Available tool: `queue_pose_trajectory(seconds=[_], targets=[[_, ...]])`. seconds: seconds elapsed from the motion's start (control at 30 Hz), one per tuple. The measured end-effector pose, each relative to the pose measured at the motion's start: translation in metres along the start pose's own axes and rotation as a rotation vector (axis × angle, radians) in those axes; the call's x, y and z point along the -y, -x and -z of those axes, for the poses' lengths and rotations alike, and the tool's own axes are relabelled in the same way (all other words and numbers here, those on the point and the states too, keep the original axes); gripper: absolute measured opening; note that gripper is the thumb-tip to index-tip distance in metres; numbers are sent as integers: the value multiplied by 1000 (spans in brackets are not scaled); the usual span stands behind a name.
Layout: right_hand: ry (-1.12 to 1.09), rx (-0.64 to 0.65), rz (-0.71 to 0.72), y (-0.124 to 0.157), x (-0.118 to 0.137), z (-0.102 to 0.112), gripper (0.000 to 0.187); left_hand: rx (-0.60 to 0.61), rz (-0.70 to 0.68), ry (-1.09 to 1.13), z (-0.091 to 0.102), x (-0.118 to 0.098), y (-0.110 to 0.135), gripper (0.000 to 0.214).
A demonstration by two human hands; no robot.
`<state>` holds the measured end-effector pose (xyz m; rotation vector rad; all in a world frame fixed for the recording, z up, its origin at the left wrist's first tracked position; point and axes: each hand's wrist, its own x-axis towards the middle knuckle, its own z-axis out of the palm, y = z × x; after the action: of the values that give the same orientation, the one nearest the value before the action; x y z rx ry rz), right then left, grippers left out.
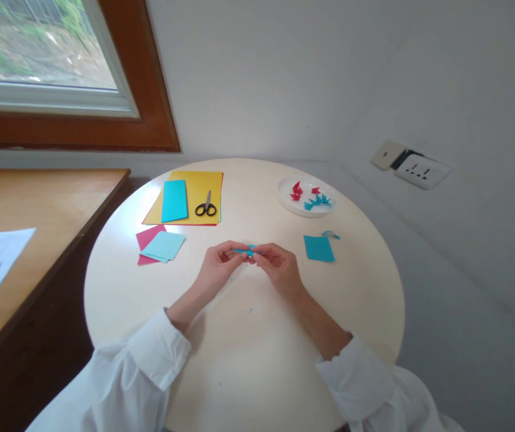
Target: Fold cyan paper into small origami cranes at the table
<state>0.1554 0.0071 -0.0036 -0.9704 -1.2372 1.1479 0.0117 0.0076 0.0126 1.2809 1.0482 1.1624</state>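
My left hand [219, 267] and my right hand [279, 267] meet over the middle of the round cream table [239, 354]. Both pinch a small folded strip of blue paper [249, 250] between their fingertips, just above the tabletop. A blue paper square [319, 248] with a thin blue offcut [330, 234] lies to the right of my right hand. To the left of my left hand lie light blue sheets [163, 246] on pink paper [148, 238].
At the back left, black scissors [205, 207] and a blue sheet [174, 201] rest on yellow paper [201, 185]. A white dish [284, 195] at the back right holds small red and blue folded pieces. A wooden desk [36, 204] with a white sheet stands left.
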Motion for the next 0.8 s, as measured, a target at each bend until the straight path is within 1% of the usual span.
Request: queue_pose_trajectory(seconds=[0.1, 0.27, 0.43, 0.57, 0.7, 0.8], targets=[[22, -4, -15, 0, 0, 0, 17, 5, -12, 25, 0, 0, 1, 12], [33, -19, 4, 0, -2, 0, 21, 0, -27, 49, -1, 2, 1, 12], [56, -33, 35, 0, -4, -1, 15, -17, -22, 38, -2, 3, 1, 10], [73, -30, 65, 1, -6, -2, 9, -32, -46, 22, -3, 5, 1, 8], [96, -49, 87, 2, -8, -5, 6, -71, -63, -18, -4, 7, 2, 6], [99, -55, 94, 2, -8, -5, 4, -77, -59, -24, -4, 8, 0, 6]])
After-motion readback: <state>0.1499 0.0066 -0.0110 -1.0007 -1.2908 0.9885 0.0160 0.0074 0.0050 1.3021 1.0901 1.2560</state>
